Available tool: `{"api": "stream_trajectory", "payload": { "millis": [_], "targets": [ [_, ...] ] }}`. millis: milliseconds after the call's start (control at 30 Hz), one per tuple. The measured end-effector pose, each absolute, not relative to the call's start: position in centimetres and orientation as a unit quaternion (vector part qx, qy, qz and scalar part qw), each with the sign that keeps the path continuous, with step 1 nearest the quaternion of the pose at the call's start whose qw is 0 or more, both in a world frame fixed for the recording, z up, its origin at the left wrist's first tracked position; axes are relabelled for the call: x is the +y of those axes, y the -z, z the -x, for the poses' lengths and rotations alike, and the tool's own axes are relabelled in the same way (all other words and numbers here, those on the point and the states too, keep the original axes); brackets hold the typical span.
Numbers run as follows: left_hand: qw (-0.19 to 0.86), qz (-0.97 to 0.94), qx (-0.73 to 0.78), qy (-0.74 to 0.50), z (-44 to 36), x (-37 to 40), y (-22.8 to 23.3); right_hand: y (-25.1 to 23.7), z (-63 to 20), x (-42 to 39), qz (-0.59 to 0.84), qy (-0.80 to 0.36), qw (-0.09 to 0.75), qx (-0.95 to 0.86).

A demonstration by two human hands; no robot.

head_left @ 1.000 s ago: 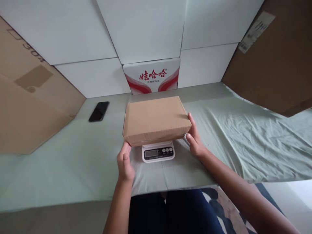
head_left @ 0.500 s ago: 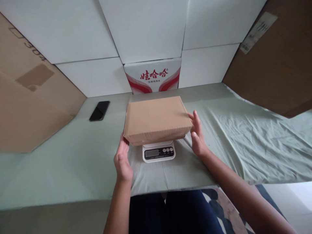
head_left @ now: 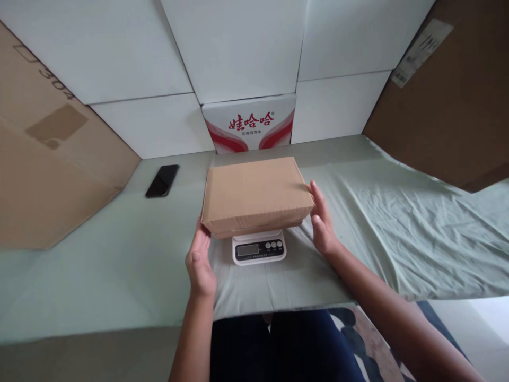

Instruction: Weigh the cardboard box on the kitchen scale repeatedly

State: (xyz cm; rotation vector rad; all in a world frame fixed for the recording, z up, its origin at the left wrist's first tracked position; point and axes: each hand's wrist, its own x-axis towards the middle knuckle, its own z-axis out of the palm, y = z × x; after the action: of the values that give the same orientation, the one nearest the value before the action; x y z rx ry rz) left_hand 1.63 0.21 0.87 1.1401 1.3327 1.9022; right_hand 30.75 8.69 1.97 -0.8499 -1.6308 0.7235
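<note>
A closed brown cardboard box (head_left: pixel 258 191) rests on, or just over, a small white kitchen scale (head_left: pixel 259 260), covering its platform. The scale's dark display and several round buttons show at the front; I can make out no digits. My left hand (head_left: pixel 202 265) holds the box by its near left corner, fingertips partly hidden behind and under it. On the opposite side, my right hand (head_left: pixel 323 223) presses its fingers along the box's right end, with the thumb by the near corner. The box is held between both hands.
Left of the box lies a black phone (head_left: pixel 162 181) on the pale green cloth (head_left: pixel 119 265). Large cardboard cartons stand at the left (head_left: pixel 59 175) and right (head_left: pixel 441 116). A white carton with red print (head_left: pixel 250 124) stands at the back, among white boxes (head_left: pixel 151 124).
The fingers of my right hand have shifted very slightly inward against the box's right end. The box, scale and left hand look practically unmoved.
</note>
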Motion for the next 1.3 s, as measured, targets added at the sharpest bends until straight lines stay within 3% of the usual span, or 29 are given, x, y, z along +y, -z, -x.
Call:
{"api": "stream_trajectory", "payload": {
  "millis": [1300],
  "targets": [
    [0.268,-0.436,0.51,-0.691,-1.6,0.3,-0.9,-2.9,-30.6,8.6,0.364,-0.248,0.555,-0.706]
  ]
}}
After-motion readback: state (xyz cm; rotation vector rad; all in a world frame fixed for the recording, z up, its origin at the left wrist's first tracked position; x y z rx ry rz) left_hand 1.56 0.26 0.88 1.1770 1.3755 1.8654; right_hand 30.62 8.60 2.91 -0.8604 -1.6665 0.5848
